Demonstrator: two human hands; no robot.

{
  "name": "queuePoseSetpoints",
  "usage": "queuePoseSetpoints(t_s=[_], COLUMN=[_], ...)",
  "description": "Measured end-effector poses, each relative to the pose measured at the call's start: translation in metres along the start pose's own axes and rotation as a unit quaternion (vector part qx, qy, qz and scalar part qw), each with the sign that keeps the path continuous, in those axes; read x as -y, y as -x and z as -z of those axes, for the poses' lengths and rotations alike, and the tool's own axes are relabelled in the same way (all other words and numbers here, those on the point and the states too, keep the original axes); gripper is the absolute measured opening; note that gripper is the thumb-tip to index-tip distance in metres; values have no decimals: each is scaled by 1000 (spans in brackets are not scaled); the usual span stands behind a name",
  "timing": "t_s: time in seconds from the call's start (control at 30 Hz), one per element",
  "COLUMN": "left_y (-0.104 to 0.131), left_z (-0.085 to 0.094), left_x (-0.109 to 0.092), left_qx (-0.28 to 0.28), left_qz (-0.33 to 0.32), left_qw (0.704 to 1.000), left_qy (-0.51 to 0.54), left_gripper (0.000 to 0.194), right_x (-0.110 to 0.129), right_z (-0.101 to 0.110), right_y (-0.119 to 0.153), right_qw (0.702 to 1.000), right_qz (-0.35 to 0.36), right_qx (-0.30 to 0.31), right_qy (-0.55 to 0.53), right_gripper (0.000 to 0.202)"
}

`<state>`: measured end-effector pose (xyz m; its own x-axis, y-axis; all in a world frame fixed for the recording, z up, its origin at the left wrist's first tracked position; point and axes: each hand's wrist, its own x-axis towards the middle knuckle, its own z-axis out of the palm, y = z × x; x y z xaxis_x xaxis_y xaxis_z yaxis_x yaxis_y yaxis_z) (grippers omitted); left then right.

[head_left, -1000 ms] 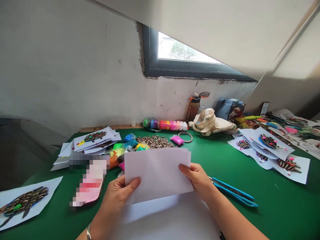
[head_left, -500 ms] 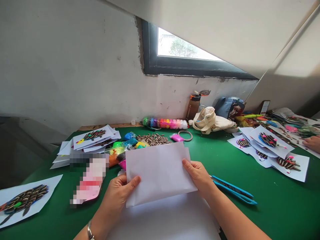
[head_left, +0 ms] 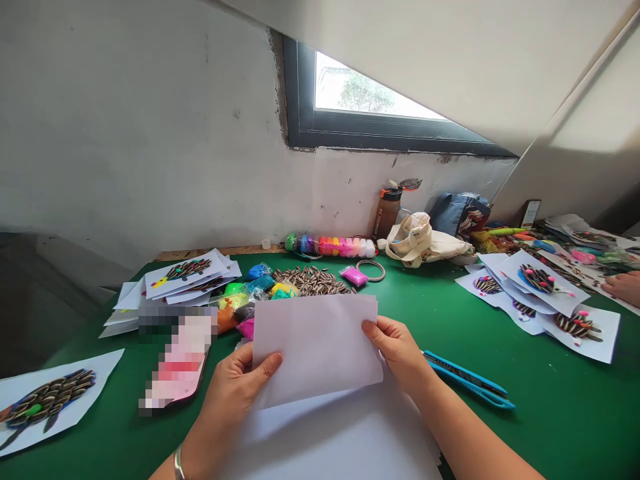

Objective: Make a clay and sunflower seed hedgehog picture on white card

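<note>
A folded sheet of white paper (head_left: 317, 347) is held up between my two hands. My left hand (head_left: 243, 380) pinches its left edge, thumb on the near face and fingers behind. On the right edge, my right hand (head_left: 393, 347) grips it the same way. Below the raised sheet lies a stack of larger white paper (head_left: 330, 440). A blue utility knife (head_left: 467, 380) rests on the green table just right of my right hand. Left of my left hand is a pink, blurred-out object (head_left: 180, 363).
Sunflower seeds (head_left: 315, 280) and bags of coloured clay (head_left: 260, 283) lie behind the paper. Seed pictures on paper sit at left (head_left: 185, 277) and right (head_left: 543, 287). A bottle (head_left: 387, 213) and cloth bag (head_left: 420, 243) stand by the wall. Another person's hand (head_left: 623, 288) shows at far right.
The folded sheet has levelled out and dropped slightly, its top edge now nearly straight across. Both hands keep hold of it with little movement.
</note>
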<state>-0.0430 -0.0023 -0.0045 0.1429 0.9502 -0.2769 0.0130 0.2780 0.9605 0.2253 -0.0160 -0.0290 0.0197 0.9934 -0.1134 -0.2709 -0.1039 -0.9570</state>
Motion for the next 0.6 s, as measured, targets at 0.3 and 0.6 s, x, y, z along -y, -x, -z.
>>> queuePoseSetpoints(t_s=[0.3, 0.6], left_y=[-1, 0], left_z=[-2, 1], left_x=[-1, 1], left_qx=[81, 173], left_qz=[17, 67], left_qw=[995, 981], left_qy=[49, 62], left_gripper=[41, 37], right_x=[-1, 6], right_z=[-1, -4], right_y=[-2, -1], right_qw=[999, 995], right_qz=[1, -1], right_qx=[-20, -54], right_qy=[-47, -85], right_gripper=[42, 43])
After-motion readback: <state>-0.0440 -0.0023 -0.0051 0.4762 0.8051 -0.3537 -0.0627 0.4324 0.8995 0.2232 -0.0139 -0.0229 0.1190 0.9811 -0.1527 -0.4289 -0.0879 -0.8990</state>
